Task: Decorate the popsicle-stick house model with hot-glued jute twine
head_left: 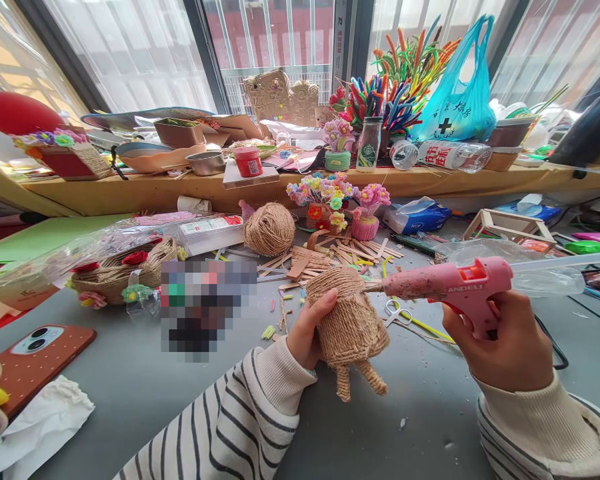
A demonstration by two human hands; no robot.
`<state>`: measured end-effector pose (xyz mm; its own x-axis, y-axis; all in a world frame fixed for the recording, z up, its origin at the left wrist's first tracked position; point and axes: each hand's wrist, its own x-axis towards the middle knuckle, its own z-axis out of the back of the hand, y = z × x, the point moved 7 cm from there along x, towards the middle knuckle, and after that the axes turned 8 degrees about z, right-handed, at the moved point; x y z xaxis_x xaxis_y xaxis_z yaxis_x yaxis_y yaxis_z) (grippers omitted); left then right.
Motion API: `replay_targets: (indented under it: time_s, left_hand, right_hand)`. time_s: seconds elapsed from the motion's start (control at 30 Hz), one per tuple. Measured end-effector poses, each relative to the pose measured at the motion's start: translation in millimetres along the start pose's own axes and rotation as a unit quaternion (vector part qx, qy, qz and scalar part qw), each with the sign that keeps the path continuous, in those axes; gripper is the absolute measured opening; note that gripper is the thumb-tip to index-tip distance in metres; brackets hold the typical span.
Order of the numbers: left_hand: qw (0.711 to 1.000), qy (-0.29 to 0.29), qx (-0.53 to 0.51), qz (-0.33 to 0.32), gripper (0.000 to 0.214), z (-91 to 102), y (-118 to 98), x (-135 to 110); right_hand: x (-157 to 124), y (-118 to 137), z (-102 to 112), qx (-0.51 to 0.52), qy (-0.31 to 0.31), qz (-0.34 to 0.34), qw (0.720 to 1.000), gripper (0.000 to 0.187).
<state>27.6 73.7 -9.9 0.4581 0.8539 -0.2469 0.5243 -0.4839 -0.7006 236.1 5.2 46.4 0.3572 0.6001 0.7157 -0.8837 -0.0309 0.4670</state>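
My left hand [307,328] is closed around a small figure wrapped in jute twine [350,327], with two twine legs hanging below, held just above the grey table [130,387]. My right hand [505,347] grips the handle of a pink hot glue gun [450,283]. The gun's nozzle points left and touches the upper right side of the twine figure. A clear glue stick pokes out of the gun's back end to the right.
Small scissors [393,312] lie just behind the figure. A ball of jute twine [270,229], wooden sticks [325,257], pipe-cleaner flower pots [365,210], a woven basket [125,267] and a red-cased phone [40,353] crowd the table. A cluttered wooden shelf [300,183] runs along the window.
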Motion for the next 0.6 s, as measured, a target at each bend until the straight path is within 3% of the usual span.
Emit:
replay_targets:
  time_s: [0.6]
  left_hand:
    - [1.000,-0.017,0.003,-0.023,0.041,0.9,-4.1,-1.6]
  right_hand:
    - [-1.2,4.7,1.6,-0.008,-0.019,0.035,0.999,0.029]
